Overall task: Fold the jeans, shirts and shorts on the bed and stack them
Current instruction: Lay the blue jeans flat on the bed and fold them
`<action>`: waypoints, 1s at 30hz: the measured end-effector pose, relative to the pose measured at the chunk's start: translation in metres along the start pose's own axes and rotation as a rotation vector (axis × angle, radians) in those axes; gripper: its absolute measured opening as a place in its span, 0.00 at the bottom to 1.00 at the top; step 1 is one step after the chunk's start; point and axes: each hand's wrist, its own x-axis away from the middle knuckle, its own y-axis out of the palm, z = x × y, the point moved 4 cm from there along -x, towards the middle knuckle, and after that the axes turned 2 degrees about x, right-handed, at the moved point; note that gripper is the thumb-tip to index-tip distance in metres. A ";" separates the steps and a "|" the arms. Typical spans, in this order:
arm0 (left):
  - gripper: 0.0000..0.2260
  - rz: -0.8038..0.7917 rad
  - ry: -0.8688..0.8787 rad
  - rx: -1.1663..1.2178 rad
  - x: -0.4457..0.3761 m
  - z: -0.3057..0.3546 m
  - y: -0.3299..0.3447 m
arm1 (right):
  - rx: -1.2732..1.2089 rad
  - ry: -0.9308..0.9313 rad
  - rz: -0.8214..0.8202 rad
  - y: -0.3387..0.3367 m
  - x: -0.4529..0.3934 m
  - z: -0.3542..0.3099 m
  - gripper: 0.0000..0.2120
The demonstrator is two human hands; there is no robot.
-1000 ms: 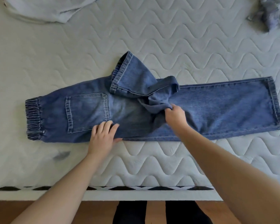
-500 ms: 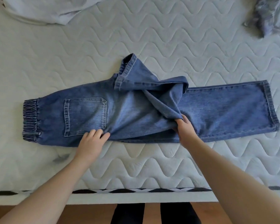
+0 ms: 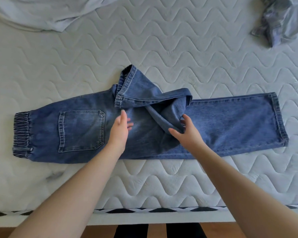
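Jeans (image 3: pixel 230 124) lay across the bed (image 3: pixel 179 54); my right hand (image 3: pixel 187 133) pinched the folded leg, my left hand (image 3: pixel 120 129) hovered flat, fingers straight.

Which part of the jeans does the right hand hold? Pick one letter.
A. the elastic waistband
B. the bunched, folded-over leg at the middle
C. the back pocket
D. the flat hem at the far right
B: the right hand has its thumb and fingers round the bunched fold of the upper leg at the middle of the jeans, away from waistband, pocket and hem.
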 end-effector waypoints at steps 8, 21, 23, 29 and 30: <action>0.17 -0.075 -0.110 0.560 -0.049 0.075 0.058 | 0.145 0.014 0.023 0.004 0.003 0.012 0.10; 0.07 -0.521 0.728 -0.477 0.115 0.093 0.134 | -0.244 -0.299 0.306 -0.058 0.042 -0.041 0.13; 0.11 -0.427 0.810 -0.345 0.119 0.087 0.122 | -0.341 -0.235 0.281 -0.067 0.043 -0.031 0.13; 0.49 -0.273 0.442 -0.368 0.082 0.048 0.099 | -0.456 -0.129 -0.015 -0.080 0.055 0.000 0.04; 0.52 -0.344 0.392 -0.418 0.076 0.045 0.100 | -0.379 -0.150 -0.064 -0.081 0.056 0.007 0.06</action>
